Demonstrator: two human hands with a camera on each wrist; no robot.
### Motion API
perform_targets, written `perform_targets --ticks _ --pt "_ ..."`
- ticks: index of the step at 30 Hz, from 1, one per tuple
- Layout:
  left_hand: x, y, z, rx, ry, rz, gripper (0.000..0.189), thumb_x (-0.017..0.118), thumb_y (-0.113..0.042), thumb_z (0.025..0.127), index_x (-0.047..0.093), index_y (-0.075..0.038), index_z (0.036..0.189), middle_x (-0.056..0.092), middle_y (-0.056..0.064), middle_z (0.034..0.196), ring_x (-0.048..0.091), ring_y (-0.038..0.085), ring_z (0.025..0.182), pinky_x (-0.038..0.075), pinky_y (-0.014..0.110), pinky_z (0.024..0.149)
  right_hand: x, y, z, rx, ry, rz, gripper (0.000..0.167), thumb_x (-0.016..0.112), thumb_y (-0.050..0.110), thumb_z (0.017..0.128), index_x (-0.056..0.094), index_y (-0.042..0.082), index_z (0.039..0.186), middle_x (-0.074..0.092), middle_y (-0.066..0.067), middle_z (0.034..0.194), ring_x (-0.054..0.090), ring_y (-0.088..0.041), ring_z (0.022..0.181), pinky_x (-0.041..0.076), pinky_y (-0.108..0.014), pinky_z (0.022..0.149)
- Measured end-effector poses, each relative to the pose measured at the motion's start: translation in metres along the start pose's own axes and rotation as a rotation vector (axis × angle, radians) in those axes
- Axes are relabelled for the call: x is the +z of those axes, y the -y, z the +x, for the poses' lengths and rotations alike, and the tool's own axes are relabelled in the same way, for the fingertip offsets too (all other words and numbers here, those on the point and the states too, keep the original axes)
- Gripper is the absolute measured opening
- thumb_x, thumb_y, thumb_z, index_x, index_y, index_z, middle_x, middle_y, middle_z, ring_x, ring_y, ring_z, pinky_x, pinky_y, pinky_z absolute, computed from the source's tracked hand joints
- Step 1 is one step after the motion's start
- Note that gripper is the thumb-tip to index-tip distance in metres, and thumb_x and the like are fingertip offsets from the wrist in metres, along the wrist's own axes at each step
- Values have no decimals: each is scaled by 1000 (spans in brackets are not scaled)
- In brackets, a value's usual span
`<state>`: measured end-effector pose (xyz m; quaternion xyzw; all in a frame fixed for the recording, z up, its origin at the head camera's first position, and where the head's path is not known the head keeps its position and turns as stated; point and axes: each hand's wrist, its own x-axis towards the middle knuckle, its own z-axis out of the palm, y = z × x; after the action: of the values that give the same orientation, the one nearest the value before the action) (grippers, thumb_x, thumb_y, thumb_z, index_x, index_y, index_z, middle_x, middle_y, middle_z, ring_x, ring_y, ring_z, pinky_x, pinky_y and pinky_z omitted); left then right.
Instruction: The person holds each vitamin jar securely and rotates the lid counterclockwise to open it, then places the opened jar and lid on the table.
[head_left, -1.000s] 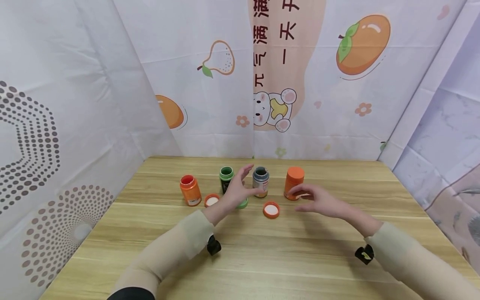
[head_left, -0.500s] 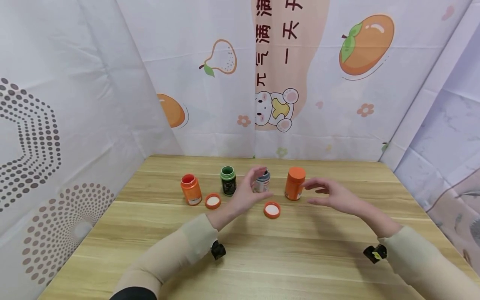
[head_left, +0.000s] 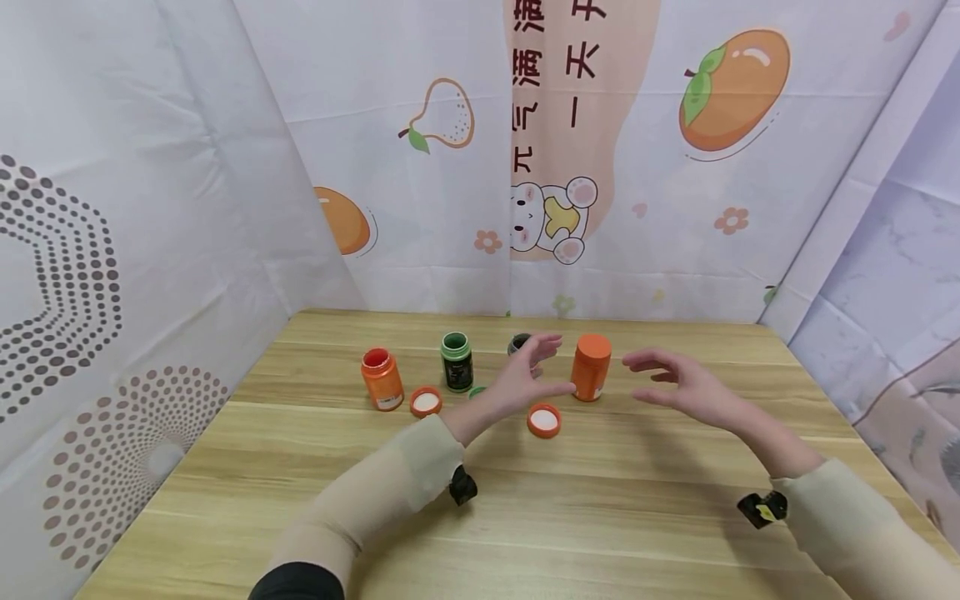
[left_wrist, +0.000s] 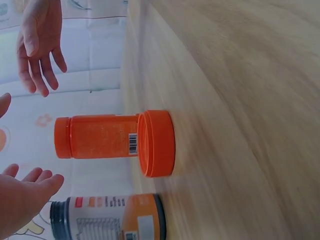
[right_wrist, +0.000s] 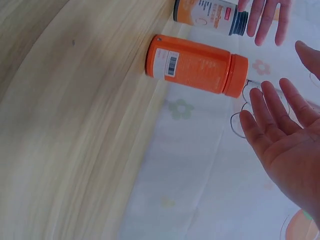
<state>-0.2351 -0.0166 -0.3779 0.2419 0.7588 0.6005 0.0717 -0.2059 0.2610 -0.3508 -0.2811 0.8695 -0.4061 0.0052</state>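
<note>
A capped orange bottle (head_left: 591,368) stands upright between my two hands. My left hand (head_left: 519,379) hovers just left of it with fingers spread and thumb apart, holding nothing. To its right, my right hand (head_left: 684,387) is raised in the air, fingers loosely bent, a gap between it and the bottle. Behind my left hand is an uncapped grey bottle (head_left: 519,342), mostly hidden in the head view; its label shows in the left wrist view. An orange cap (head_left: 543,421) lies in front of the capped bottle, white inside facing up.
An uncapped green-necked bottle (head_left: 457,363) and an uncapped orange bottle (head_left: 383,382) stand to the left. Another orange cap (head_left: 426,402) and a partly hidden green cap (head_left: 477,392) lie near them. A printed curtain (head_left: 420,283) rises behind the wooden table (head_left: 585,533).
My left hand has moved right, from beside the green-necked bottle, past the grey bottle, to the capped orange one. My right hand has drawn back to the right, away from that bottle.
</note>
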Motion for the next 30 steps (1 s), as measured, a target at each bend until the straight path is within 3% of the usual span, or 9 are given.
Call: perform_targets --ticks 8,15,23,30 --pt "16 11 19 -52 -20 67 75 80 -19 82 39 -16 145 42 8 147 39 21 135 34 42 107 -4 -14 -4 24 -44 -25 43 71 11 90 55 -3 127 59 -17 125 54 -35 114 47 -43 92" --pt "30 19 32 -111 -51 78 84 81 -22 81 32 -13 149 38 8 150 35 22 137 32 42 108 -7 -28 -8 45 -72 -24 46 69 10 91 50 -3 130 55 -21 129 52 -38 116 44 -51 92" --pt "47 31 47 -139 -128 9 81 81 -21 82 35 -13 148 44 6 145 39 22 135 33 42 108 -9 -37 -12 66 -87 -17 50 69 11 91 47 -4 133 52 -23 132 50 -40 117 43 -52 92" --pt "56 36 53 -148 -220 15 78 83 -23 79 40 -17 144 48 6 141 42 23 133 36 39 106 -12 -44 -16 77 -119 -42 51 69 11 91 47 -5 134 51 -25 132 50 -41 117 44 -49 91"
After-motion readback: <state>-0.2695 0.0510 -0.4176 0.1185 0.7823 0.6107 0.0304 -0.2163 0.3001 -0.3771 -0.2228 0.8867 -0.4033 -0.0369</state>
